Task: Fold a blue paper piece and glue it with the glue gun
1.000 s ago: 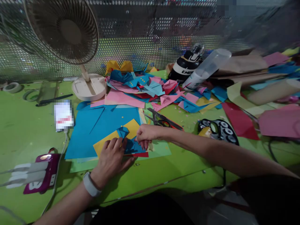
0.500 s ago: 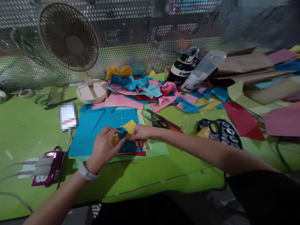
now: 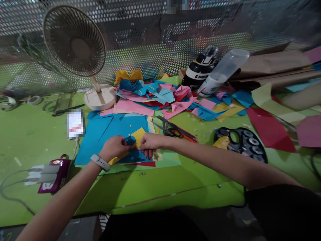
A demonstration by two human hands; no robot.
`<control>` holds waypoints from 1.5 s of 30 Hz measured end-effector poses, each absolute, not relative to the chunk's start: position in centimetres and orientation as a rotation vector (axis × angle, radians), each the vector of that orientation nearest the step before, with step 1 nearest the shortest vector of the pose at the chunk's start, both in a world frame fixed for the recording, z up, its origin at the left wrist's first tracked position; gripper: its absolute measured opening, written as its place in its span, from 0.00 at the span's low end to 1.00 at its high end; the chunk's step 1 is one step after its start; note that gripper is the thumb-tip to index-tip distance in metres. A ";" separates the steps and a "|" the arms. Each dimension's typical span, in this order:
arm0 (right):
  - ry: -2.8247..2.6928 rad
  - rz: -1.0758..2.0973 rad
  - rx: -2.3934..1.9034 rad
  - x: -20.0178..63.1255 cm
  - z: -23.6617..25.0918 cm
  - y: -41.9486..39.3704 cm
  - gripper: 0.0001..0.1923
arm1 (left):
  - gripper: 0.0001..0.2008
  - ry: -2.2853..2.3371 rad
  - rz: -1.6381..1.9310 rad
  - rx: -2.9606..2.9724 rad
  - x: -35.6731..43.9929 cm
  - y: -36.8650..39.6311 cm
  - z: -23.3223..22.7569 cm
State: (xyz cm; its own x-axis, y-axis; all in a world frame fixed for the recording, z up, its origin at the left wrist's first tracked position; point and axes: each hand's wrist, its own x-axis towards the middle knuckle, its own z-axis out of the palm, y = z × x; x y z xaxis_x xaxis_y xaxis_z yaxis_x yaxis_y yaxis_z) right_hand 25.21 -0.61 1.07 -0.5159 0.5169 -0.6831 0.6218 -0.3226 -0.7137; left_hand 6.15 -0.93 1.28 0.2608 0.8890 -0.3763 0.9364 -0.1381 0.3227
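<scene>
My left hand [image 3: 115, 146], with a pale band [image 3: 100, 162] on its wrist, is closed around the left edge of a yellow paper piece [image 3: 138, 134] with a small blue patch [image 3: 130, 140] on it. Part of the yellow paper also shows below that hand. My right hand [image 3: 149, 144] is curled at the paper's right side, fingertips pinched against it. Both hands are over a large blue sheet [image 3: 117, 122], which lies on other coloured sheets. Behind my right hand are black-handled scissors [image 3: 175, 133]. Exactly where the fingers meet the paper is partly hidden.
A fan [image 3: 100, 97] stands at the back left, near a phone [image 3: 75, 124] and a purple power bank [image 3: 59, 177]. Folded coloured papers [image 3: 160, 95], a black bottle [image 3: 198, 72] and a clear bottle [image 3: 223, 72] are behind. A black tray [image 3: 247, 142] sits at right.
My left hand has turned and its fingers have closed in beside the blue patch; more yellow paper shows beneath it. My right hand stays in place. The whole view has shifted slightly.
</scene>
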 end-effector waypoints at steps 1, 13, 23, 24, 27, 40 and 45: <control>1.778 -1.989 1.498 25.2 1.0 -0.6 0.17 | 0.22 1.644 -0.127 2.036 6.1 -0.8 1.3; 1.800 -2.018 1.492 25.3 1.0 -0.8 0.18 | 0.15 1.492 -0.064 1.882 5.5 -0.2 1.9; 1.906 -1.936 1.552 25.0 0.9 -1.3 0.18 | 0.13 1.352 0.101 1.614 4.4 -0.1 1.4; 1.939 -1.915 1.580 24.9 0.9 -1.5 0.17 | 0.13 1.349 0.152 1.594 4.2 -0.3 1.6; 2.094 -1.838 1.722 25.0 0.9 -2.0 0.08 | 0.13 1.358 0.416 1.487 3.7 -1.0 2.2; 2.723 -1.496 1.878 23.5 -1.0 -1.2 0.07 | 0.16 1.378 1.024 1.265 2.6 -1.6 2.0; 2.655 -2.173 2.206 22.9 -0.1 -1.7 0.16 | 0.26 1.181 1.296 0.860 2.9 -2.5 1.3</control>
